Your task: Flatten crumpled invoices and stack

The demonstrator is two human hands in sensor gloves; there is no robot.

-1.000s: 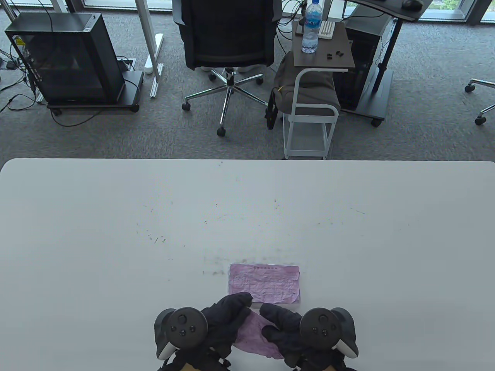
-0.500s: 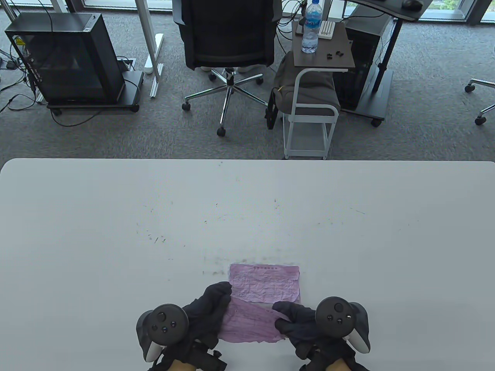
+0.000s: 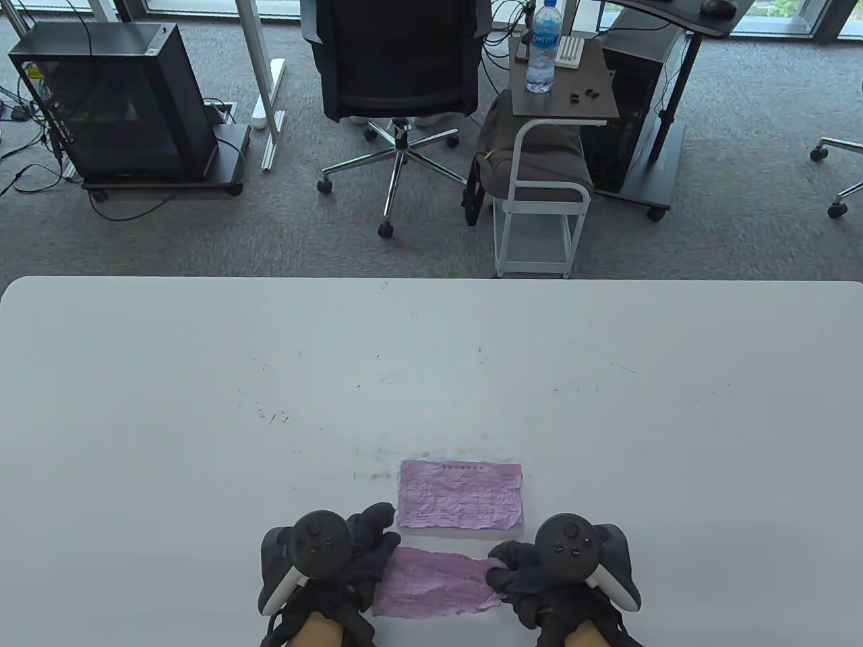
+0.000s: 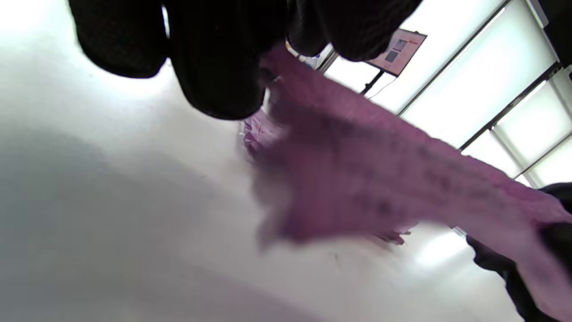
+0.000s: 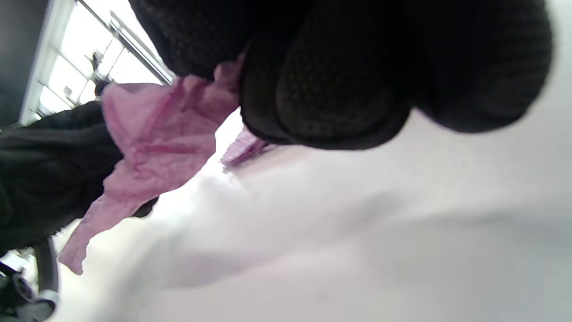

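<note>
Office carpet, a swivel chair and a side cart with a water bottle fill the background beyond the far edge of a white table [image 3: 202, 377]. Near the middle of its near edge lies a flattened pink invoice [image 3: 460, 494], wrinkled but lying flat. Just nearer than it, a second, crumpled invoice [image 3: 435, 590] is stretched between the two gloves. The left hand [image 3: 357, 563] pinches its left end and the right hand [image 3: 522, 573] pinches its right end; both wrist views show dark fingers [image 5: 326, 89] closed on pink paper, the sheet hanging clear of the table in between.

This paper looks very light and limp, with soft creases. It probably tears easily along the ragged near edge, so a hard tug sideways seems risky. Best hold appears to be where the hands already are, at the short ends, with several fingers spread wide rather than at a corner tip. Gloved fabric should not slip much on it. To stack it, lowering it flat over the sheet just beyond and smoothing from the middle outward with the palms seems the gentlest course.
</note>
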